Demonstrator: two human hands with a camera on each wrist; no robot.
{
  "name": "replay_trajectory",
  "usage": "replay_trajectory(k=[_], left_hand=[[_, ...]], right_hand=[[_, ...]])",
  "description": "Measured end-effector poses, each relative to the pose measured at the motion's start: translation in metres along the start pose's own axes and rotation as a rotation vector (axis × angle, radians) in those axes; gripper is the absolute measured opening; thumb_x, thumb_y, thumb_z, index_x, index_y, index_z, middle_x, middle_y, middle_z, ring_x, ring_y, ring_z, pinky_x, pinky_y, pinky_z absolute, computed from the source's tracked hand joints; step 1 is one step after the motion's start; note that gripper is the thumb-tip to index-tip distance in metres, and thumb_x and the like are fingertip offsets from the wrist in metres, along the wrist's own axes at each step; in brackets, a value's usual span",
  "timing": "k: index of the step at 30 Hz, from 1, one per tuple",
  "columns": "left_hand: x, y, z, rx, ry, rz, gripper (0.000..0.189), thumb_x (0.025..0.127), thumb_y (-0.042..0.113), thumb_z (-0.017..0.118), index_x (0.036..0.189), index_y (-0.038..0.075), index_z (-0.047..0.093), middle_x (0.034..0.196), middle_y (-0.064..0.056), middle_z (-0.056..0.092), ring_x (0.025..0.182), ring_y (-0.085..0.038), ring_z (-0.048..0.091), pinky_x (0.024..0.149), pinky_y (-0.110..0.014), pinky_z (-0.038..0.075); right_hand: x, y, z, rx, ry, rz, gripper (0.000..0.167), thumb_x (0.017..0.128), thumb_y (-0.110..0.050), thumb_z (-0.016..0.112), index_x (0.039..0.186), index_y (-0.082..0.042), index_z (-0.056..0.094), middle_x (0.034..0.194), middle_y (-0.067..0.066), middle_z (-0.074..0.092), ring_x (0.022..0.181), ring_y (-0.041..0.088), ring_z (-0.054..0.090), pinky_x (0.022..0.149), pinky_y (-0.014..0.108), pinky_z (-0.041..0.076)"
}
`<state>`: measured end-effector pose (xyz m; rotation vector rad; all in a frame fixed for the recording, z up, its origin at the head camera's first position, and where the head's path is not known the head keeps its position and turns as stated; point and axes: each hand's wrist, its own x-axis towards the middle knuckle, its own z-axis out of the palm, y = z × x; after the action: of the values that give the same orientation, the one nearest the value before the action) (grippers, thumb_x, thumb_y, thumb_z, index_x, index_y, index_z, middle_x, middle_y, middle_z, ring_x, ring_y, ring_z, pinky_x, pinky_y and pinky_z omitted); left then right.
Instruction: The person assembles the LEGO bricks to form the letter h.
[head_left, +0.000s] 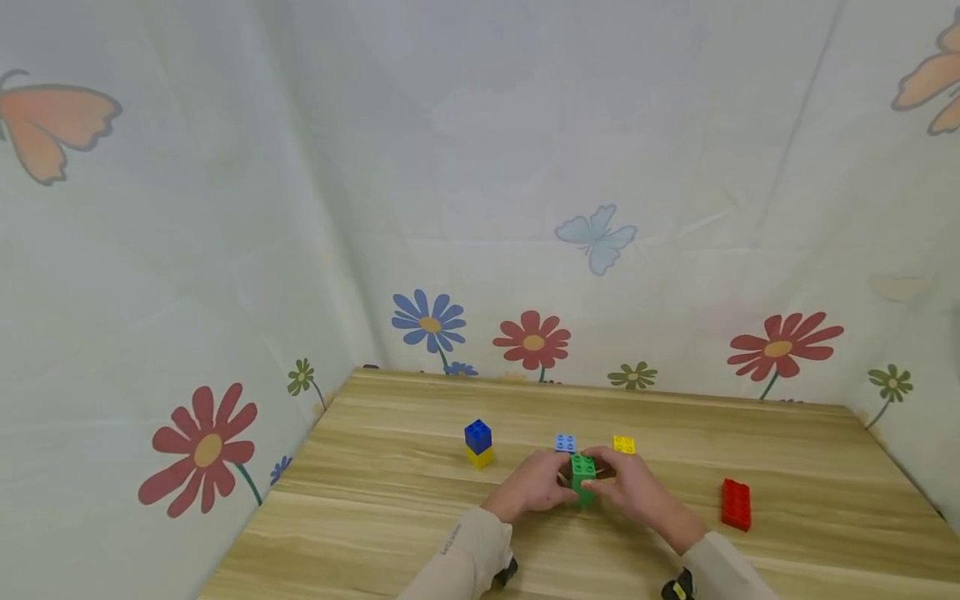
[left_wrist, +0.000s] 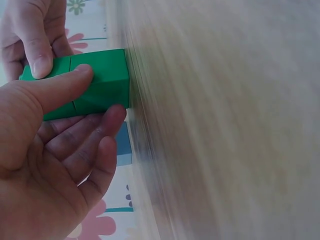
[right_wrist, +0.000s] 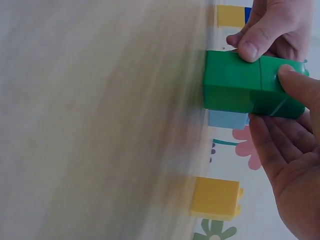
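Observation:
Two green toy bricks (head_left: pixel 582 469), one stacked on the other, stand upright between the hands, studs on top. My left hand (head_left: pixel 542 482) grips the lower green brick (left_wrist: pixel 105 92), its thumb just below the seam and its fingers behind. With thumb and fingers, my right hand (head_left: pixel 628 485) pinches the upper green brick (right_wrist: pixel 270 75). A thin seam line shows between the two bricks in both wrist views. The stack's lower end is right at the wooden table (head_left: pixel 420 517). Just behind the stack sits a light blue brick (head_left: pixel 565 442), partly hidden.
To the left stands a dark blue brick (head_left: pixel 477 436) on top of a yellow brick (head_left: pixel 480 457). Another yellow brick (head_left: pixel 624 444) sits behind the right hand. A longer red brick (head_left: pixel 736 504) lies farther right. Behind the table hangs a flowered curtain (head_left: pixel 480 167).

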<state>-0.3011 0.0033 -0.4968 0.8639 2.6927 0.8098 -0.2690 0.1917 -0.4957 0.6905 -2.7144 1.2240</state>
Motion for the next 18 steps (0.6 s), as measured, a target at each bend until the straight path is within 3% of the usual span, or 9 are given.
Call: replay_trajectory(k=[9,18], left_hand=[[-0.0016,-0.0002,-0.0006,-0.012,-0.022,-0.002,0.028,0.083,0.024,0.075,0.107,0.017,0.062,0.095,0.009,0.063,0.079,0.0,0.056,0.071,-0.02,0.048],[-0.0029,-0.0014,-0.0011,-0.032,-0.002,0.017,0.026,0.082,0.023,0.075,0.104,0.019,0.062,0.093,0.012,0.062,0.078,0.001,0.056,0.069,-0.019,0.047]], right_hand=[[0.0006,-0.0061,0.0,-0.041,-0.022,0.075,0.035,0.084,-0.02,0.073,0.114,-0.007,0.06,0.105,0.002,0.064,0.09,0.015,0.062,0.077,0.031,0.052],[0.001,-0.0027,-0.0006,-0.078,-0.028,0.022,0.042,0.085,-0.019,0.072,0.122,-0.005,0.056,0.106,0.003,0.064,0.09,0.015,0.062,0.077,0.029,0.051]])
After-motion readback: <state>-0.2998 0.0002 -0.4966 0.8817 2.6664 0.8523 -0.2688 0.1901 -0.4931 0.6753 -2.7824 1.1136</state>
